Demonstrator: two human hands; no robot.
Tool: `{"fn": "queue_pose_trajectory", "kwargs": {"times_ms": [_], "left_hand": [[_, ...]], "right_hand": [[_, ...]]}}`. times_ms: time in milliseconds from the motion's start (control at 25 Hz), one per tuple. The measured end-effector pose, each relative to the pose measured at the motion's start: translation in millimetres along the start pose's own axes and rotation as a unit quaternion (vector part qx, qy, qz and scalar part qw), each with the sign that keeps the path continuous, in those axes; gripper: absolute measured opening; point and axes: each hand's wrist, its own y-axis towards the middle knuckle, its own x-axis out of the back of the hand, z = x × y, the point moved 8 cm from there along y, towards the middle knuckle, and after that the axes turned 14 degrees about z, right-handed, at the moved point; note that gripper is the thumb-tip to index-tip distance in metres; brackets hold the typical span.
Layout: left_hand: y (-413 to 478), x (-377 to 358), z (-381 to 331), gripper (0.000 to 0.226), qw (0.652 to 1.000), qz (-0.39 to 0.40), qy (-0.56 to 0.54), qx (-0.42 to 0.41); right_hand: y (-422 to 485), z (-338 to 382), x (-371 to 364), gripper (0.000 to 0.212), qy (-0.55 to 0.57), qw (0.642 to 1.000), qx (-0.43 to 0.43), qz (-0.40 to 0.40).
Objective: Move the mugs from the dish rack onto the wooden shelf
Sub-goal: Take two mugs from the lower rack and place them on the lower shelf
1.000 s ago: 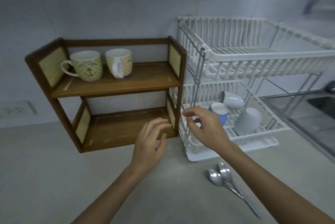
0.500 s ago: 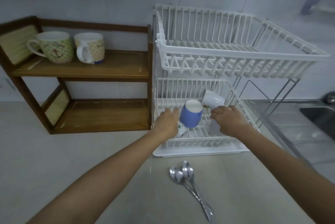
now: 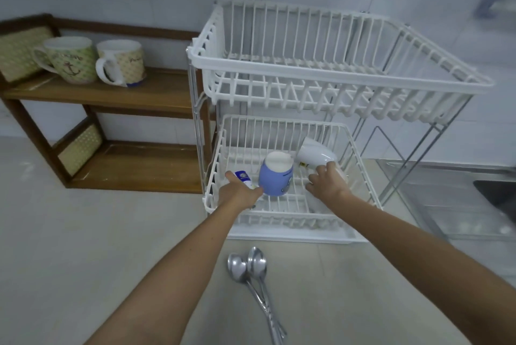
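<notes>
Since half a second ago both hands have stayed in the dish rack's (image 3: 279,214) lower tier. The left hand (image 3: 240,193) curls around a small white mug (image 3: 243,177) just left of the blue mug (image 3: 276,175). The right hand (image 3: 326,184) closes over another white mug (image 3: 339,177), below a tipped white mug (image 3: 315,155).

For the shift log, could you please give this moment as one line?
left hand: on small mug | right hand: on white mug | blue mug: in rack | shelf: two mugs

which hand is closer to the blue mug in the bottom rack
Left. The left hand touches the lower left side of the blue mug; the right hand is apart from it on the right, by the white mug.
</notes>
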Motion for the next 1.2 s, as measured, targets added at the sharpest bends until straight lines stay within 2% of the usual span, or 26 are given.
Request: {"fn": "queue_pose_trajectory", "kwargs": {"times_ms": [80, 200, 280, 320, 400, 480, 560, 600, 640, 680, 800, 920, 960, 1000, 1080, 1200], "left_hand": [[1.2, 0.1, 2.9, 0.108, 0.999, 0.013, -0.043, 0.002], [-2.8, 11.8, 0.1, 0.094, 0.994, -0.013, -0.100, -0.036], [-11.8, 23.8, -8.4, 0.083, 0.990, -0.032, -0.119, -0.070], [-17.7, 29.1, -14.3, 0.080, 0.988, -0.033, -0.119, -0.090], [-33.1, 38.5, -25.2, 0.075, 0.982, -0.006, -0.129, -0.135], [-55.1, 44.3, -24.4, 0.072, 0.965, 0.062, -0.183, -0.177], [-81.4, 46.9, -8.1, 0.065, 0.927, 0.165, -0.271, -0.199], [-95.0, 50.0, 4.5, 0.061, 0.904, 0.215, -0.308, -0.203], [-108.3, 56.0, 16.4, 0.059, 0.884, 0.257, -0.330, -0.211], [-119.4, 66.4, 29.9, 0.060, 0.872, 0.286, -0.332, -0.218], [-127.4, 104.9, 76.1, 0.060, 0.876, 0.294, -0.325, -0.204], [-112.4, 150.8, 135.7, 0.039, 0.866, 0.240, -0.418, -0.132], [-107.8, 166.4, 152.2, 0.041, 0.860, 0.223, -0.445, -0.116], [-102.9, 183.9, 167.9, 0.046, 0.861, 0.204, -0.452, -0.110], [-92.1, 221.8, 192.7, 0.055, 0.886, 0.156, -0.420, -0.117], [-65.5, 273.3, 220.2, 0.050, 0.933, 0.056, -0.336, -0.118]], "right_hand": [[-3.8, -6.8, -3.0, 0.065, 0.034, 0.999, -0.003, -0.011], [-16.8, -36.8, -1.8, 0.077, 0.180, 0.983, -0.018, -0.026], [-29.2, -60.4, -1.3, 0.085, 0.314, 0.948, -0.019, -0.035], [-34.7, -69.0, -3.3, 0.088, 0.398, 0.917, -0.009, -0.039], [-45.8, -75.6, -6.9, 0.090, 0.582, 0.810, 0.042, -0.057], [-62.3, -71.4, -4.0, 0.086, 0.732, 0.662, 0.112, -0.116], [-78.4, -61.8, 3.0, 0.073, 0.830, 0.504, 0.174, -0.164], [-85.9, -54.4, 9.5, 0.068, 0.854, 0.445, 0.204, -0.175], [-93.2, -46.8, 18.4, 0.065, 0.867, 0.404, 0.231, -0.176], [-99.7, -39.4, 30.7, 0.063, 0.873, 0.379, 0.255, -0.173], [-120.8, -22.7, 79.5, 0.065, 0.861, 0.348, 0.330, -0.168], [-140.8, -0.8, 143.4, 0.071, 0.843, 0.324, 0.402, -0.152], [-145.7, 8.9, 164.5, 0.072, 0.835, 0.322, 0.422, -0.146], [-148.3, 19.9, 185.8, 0.073, 0.829, 0.325, 0.432, -0.142], [-144.3, 41.4, 227.1, 0.078, 0.827, 0.346, 0.417, -0.149], [-120.1, 68.8, 280.6, 0.083, 0.837, 0.376, 0.349, -0.188]]}}
